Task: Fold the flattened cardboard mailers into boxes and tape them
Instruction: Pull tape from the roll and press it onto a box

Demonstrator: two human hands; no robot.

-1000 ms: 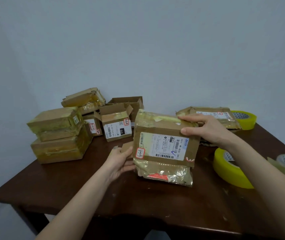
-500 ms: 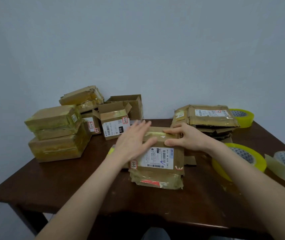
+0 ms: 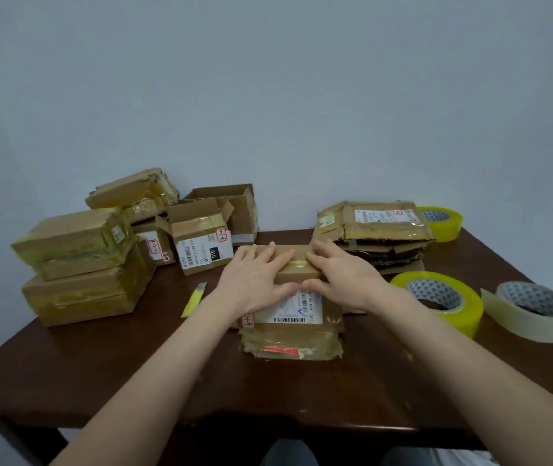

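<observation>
The cardboard mailer lies on the counter directly under both hands, its white shipping label and a torn red sticker facing the person. The left hand lies flat on its far upper fold with the fingers straight and spread, pressing down. The right hand does the same just beside it, so the fingertips of the two hands nearly meet over a strip of old tape. Neither hand grips anything.

Just left of the left hand a yellow utility knife lies on the wood. Beyond the left hand's fingertips stands an open labelled box with its flaps up, and behind it a second open box. I cannot tell from here what is inside either one. Further left, two taped boxes are stacked one on the other, with another taped box tilted behind them.

Beyond the right hand sits a pile of flattened mailers. Just right of the right wrist is a yellow tape roll, then a pale tape roll with a loose end sticking out. A third tape roll, also yellow, sits behind the pile.
</observation>
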